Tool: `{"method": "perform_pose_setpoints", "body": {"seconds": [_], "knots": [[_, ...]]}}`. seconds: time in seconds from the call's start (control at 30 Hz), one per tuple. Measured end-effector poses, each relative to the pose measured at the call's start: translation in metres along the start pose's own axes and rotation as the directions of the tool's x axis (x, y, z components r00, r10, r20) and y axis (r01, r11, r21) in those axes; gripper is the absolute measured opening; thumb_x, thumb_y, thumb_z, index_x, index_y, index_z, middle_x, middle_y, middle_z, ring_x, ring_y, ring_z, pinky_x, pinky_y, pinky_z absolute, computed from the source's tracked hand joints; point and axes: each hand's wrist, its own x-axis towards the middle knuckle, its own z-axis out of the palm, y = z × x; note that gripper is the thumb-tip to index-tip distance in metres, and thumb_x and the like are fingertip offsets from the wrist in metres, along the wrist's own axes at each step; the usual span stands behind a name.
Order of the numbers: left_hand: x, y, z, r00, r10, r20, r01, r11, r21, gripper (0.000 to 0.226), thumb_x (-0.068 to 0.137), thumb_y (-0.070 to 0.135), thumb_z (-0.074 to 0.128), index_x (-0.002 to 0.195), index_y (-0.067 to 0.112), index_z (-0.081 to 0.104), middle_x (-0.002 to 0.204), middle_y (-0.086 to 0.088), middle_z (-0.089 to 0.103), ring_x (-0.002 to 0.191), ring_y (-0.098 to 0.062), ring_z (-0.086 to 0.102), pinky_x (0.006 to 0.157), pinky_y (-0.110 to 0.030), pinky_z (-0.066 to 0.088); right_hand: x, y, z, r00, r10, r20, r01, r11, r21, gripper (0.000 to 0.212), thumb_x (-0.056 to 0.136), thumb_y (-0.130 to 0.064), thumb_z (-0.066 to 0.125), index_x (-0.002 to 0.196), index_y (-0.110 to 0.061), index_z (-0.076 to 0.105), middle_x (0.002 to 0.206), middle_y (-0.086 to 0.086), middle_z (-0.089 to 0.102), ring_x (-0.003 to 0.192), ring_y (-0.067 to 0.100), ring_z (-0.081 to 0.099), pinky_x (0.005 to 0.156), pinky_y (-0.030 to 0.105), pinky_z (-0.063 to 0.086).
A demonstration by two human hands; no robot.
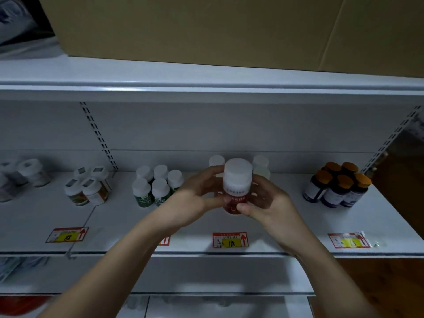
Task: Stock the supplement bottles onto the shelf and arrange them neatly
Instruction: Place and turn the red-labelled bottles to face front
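A red-labelled supplement bottle [236, 184] with a broad white cap stands upright near the middle of the white shelf [275, 228]. My left hand [195, 198] grips its left side and my right hand [266, 203] grips its right side, thumbs across the front label. Right behind it stand two more white-capped bottles [260, 164], partly hidden by the held one and my fingers.
Green-labelled bottles [158, 187] stand left of my hands, orange-labelled ones [88, 189] further left, and dark bottles with orange caps [339, 184] at the right. Price tags [230, 239] line the shelf's front edge. A cardboard box [206, 28] sits on the shelf above.
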Motion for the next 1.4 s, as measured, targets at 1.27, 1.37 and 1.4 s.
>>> {"method": "perform_pose_setpoints", "body": {"seconds": [1.27,1.37,1.4], "knots": [[-0.007,0.0,-0.011,0.987,-0.162,-0.02,0.156,0.973,-0.17,0.049,0.088,0.007,0.07,0.129,0.031,0.058,0.116,-0.001,0.073,0.108,-0.019,0.07,0.093,-0.042,0.057,-0.006,-0.014,0.023,0.994,0.032,0.108,-0.01,0.981,-0.196,0.067,0.101,-0.023,0.052,0.123,-0.075,0.018,0.134,-0.016,0.053,0.108,0.003,0.064,0.077,0.031,0.061],[-0.009,-0.002,-0.009,0.993,-0.103,-0.051,0.094,0.983,-0.156,0.051,0.084,-0.001,0.073,0.127,0.024,0.06,0.12,-0.001,0.072,0.112,-0.018,0.069,0.094,-0.04,0.057,-0.007,-0.011,0.02,0.994,-0.033,0.108,0.059,0.968,-0.245,0.064,0.1,-0.017,0.055,0.119,-0.073,0.03,0.128,-0.029,0.054,0.121,-0.002,0.056,0.103,0.035,0.051],[-0.009,-0.004,-0.009,0.994,-0.087,-0.064,0.076,0.985,-0.156,0.054,0.083,-0.003,0.074,0.129,0.021,0.059,0.121,-0.002,0.071,0.112,-0.018,0.068,0.095,-0.039,0.057,-0.008,-0.01,0.019,0.993,-0.043,0.106,0.071,0.961,-0.268,0.063,0.1,-0.017,0.055,0.121,-0.071,0.03,0.129,-0.03,0.053,0.125,-0.004,0.052,0.107,0.035,0.046]]}}
